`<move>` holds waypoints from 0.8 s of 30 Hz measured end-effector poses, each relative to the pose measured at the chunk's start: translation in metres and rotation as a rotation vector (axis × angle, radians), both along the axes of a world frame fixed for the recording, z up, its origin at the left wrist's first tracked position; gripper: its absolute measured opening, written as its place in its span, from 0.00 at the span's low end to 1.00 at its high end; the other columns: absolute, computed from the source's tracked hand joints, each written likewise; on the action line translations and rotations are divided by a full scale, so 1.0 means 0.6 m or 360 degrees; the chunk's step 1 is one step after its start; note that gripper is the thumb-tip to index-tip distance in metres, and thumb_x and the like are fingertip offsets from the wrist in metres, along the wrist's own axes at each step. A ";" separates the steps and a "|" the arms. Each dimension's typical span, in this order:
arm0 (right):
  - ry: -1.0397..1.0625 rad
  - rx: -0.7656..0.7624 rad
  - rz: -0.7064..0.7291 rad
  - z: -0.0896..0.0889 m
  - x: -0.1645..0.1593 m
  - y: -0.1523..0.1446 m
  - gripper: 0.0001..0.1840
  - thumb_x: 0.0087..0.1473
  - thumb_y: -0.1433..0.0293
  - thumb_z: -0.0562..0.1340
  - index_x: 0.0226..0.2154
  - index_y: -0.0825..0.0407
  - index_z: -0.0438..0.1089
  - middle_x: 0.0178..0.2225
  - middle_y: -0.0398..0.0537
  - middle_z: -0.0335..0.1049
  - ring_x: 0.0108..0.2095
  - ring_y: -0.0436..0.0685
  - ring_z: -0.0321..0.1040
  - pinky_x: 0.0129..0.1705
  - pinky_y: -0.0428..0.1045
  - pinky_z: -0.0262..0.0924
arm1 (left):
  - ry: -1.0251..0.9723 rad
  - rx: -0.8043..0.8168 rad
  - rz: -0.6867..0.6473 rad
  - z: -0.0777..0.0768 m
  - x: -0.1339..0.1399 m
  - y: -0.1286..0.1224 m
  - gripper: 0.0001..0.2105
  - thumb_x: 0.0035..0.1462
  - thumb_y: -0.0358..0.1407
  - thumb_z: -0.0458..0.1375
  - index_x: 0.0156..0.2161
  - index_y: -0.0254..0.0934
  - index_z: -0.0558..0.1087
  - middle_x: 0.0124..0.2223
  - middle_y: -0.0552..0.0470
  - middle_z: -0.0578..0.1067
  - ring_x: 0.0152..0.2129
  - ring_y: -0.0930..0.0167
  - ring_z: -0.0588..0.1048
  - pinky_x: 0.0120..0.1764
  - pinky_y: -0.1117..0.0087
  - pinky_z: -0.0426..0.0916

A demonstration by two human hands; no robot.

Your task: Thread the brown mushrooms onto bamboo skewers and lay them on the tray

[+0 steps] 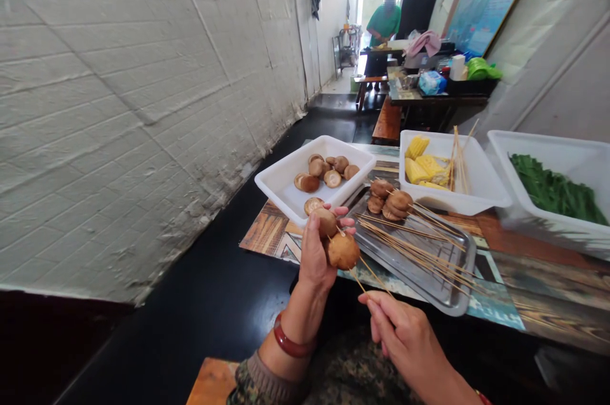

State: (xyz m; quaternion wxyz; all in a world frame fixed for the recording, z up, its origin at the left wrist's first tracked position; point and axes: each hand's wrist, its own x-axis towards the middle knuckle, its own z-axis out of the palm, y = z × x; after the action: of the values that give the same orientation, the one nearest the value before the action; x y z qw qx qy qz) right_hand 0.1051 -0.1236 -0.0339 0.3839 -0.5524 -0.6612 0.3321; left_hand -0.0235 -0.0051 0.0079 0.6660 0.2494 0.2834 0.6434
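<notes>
My left hand [317, 255] is closed around brown mushrooms [342, 251], which sit on two thin bamboo skewers [366, 273]. Lower right, my right hand [403, 322] pinches the skewers near their free ends. Beyond my left hand, a white plastic tub [286, 192] contains several loose mushrooms [324, 170]. On a metal tray [464, 300] to the right lie finished-looking mushroom skewers [391, 198] and a bundle of bare bamboo sticks [414, 252].
A white tub [481, 192] with corn pieces [424, 163] and upright sticks stands behind the tray. Right of it, another tub [515, 201] holds green leaves [557, 189]. A white wall [143, 106] runs along the left. A person in green [385, 22] stands far back.
</notes>
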 end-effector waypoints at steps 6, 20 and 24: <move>0.0127 -0.0201 0.0016 -0.016 -0.002 -0.002 0.26 0.67 0.52 0.47 0.36 0.50 0.72 0.17 0.41 0.67 0.13 0.50 0.64 0.21 0.46 0.62 | 0.0128 0.0005 0.0006 -0.001 0.007 -0.002 0.17 0.58 0.49 0.58 0.44 0.38 0.67 0.37 0.50 0.77 0.25 0.70 0.77 0.27 0.70 0.71; 0.0128 -0.0279 0.0095 -0.035 0.020 -0.020 0.22 0.67 0.54 0.49 0.49 0.49 0.70 0.23 0.43 0.71 0.18 0.52 0.70 0.23 0.47 0.65 | 0.0213 0.0089 0.0052 -0.009 -0.004 0.009 0.16 0.58 0.48 0.58 0.44 0.38 0.67 0.36 0.51 0.76 0.23 0.72 0.75 0.26 0.71 0.70; -0.0608 0.0341 0.0088 -0.032 0.032 -0.021 0.17 0.68 0.67 0.50 0.35 0.49 0.72 0.23 0.45 0.72 0.20 0.54 0.72 0.25 0.48 0.59 | 0.0207 0.0104 0.0025 -0.013 0.005 0.003 0.16 0.59 0.49 0.57 0.43 0.38 0.67 0.37 0.50 0.76 0.24 0.71 0.75 0.25 0.72 0.68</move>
State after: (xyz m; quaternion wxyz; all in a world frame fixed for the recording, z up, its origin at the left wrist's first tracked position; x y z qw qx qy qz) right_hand 0.1240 -0.1364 -0.0530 0.2989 -0.5429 -0.7684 0.1596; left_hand -0.0203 -0.0035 0.0002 0.6328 0.3099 0.3068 0.6398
